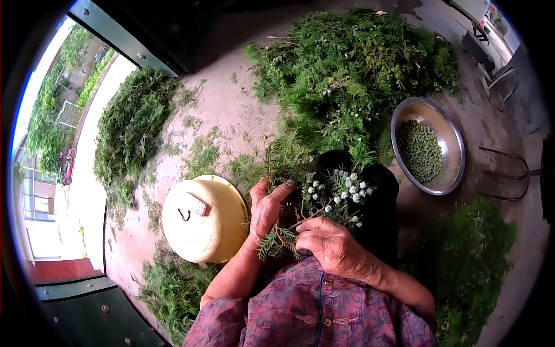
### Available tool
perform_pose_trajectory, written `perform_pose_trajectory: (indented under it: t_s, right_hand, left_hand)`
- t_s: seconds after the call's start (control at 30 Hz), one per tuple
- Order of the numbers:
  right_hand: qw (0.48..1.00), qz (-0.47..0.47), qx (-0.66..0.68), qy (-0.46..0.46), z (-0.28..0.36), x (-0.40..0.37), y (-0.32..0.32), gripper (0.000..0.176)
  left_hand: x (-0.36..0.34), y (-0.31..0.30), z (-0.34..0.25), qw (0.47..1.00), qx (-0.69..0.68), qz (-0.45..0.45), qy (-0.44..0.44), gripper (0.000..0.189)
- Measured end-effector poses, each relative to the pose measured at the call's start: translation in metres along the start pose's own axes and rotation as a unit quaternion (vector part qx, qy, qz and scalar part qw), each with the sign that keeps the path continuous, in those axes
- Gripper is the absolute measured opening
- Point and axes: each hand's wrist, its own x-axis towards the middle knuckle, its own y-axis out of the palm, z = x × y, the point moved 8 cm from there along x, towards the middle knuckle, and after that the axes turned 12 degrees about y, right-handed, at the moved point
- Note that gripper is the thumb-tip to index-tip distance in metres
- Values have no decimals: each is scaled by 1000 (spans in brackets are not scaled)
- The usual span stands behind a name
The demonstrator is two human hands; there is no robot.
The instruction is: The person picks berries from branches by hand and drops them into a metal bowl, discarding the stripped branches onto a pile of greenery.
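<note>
A green conifer branch point(303, 221) with scale-like leaves lies across my lap. Pale blue-green cones point(354, 188) cluster at its upper right end, over my dark trouser leg. My right hand point(332, 246) is closed, with thumb and fingers pinching the branch's stem. Left of it, my left hand point(267, 208) is raised beside the leaves, thumb and finger spread apart with nothing visible between them; its other fingers are partly hidden. A leafy sprig point(279, 242) hangs between my wrists. Close to my left forearm is an upturned cream basin point(202, 237).
A small block point(195, 204) and a dark hook-shaped piece rest on the basin. At right, a metal bowl point(399, 130) contains many small green cones point(421, 151), near a fork's tines point(509, 173). Cut branches pile up ahead point(358, 69), at left point(133, 127) and at lower right point(468, 260).
</note>
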Motion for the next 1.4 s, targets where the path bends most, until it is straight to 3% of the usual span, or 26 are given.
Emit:
perform_pose_trajectory:
  t_s: [0.07,0.17,0.27,0.37,0.43,0.47,0.57,0.63,0.67,0.77,0.83,0.87,0.97,1.0,1.03,1.07,1.1,1.13,1.2,1.23,1.27,1.37,1.4]
  right_hand:
    - [1000,2,-15,-14,2,-3,0,18]
    - [995,67,-26,70,-14,-12,7,16]
    - [992,82,3,91,-17,-19,7,17]
    - [981,102,35,163,-11,-20,-12,19]
    - [984,-5,55,168,-6,-14,-38,18]
    - [985,-91,1,149,-2,-12,-52,16]
    - [915,-199,227,266,-30,-23,-59,22]
    - [887,-241,294,261,-44,-28,-63,22]
    - [903,-217,251,272,-43,-24,-62,22]
    - [949,-120,118,265,-54,-17,-42,18]
    - [961,-146,-125,199,-36,-13,-38,20]
    - [955,-230,-77,172,-38,-19,-42,26]
    - [942,-167,-190,221,-52,-17,-49,29]
    - [942,-110,-176,263,-66,-18,-43,28]
    - [954,-125,-127,243,-73,-19,-41,27]
    - [963,-137,-77,221,-83,-21,-37,27]
    - [969,-147,-26,198,-87,-20,-34,26]
    - [940,-167,-65,289,-69,-15,-47,32]
    - [928,-236,-7,289,-54,-16,-59,35]
    - [919,-270,21,287,-53,-19,-64,36]
    - [922,-255,-59,286,-57,-20,-66,41]
    - [958,-214,4,192,-62,-18,-61,48]
    - [953,-156,-15,258,-61,-16,-59,47]
  left_hand:
    - [-5,-1,-7,1000,1,-22,-8,18]
    - [-9,-5,-9,999,10,-39,-2,21]
    - [-11,-5,-6,999,-24,-48,-2,26]
    - [-18,9,-34,995,10,-34,89,29]
    - [-16,7,-20,995,-3,-32,92,29]
    - [-16,8,-18,994,-5,-34,107,29]
    - [-21,17,-20,991,-33,-36,126,26]
    - [-23,17,-26,986,24,-33,164,26]
    - [-18,17,-24,982,34,3,186,28]
    - [-18,14,-13,979,88,-7,183,29]
    - [-20,19,-18,971,129,0,204,31]
    - [-20,18,-18,961,155,0,227,31]
    - [-28,32,-43,940,172,49,292,31]
    - [-32,40,-57,925,172,55,333,30]
    - [-36,46,-65,909,170,60,375,29]
    - [-31,46,-57,912,197,102,345,46]
    - [-33,47,-61,899,199,101,376,51]
    - [-36,47,-67,885,203,99,406,57]
    - [-39,48,-73,857,209,112,457,68]
    - [-39,49,-74,860,212,119,448,68]
    - [-40,52,-77,863,215,127,439,67]
    - [-37,55,-75,873,186,122,434,54]
    - [-35,53,-73,880,181,119,423,50]
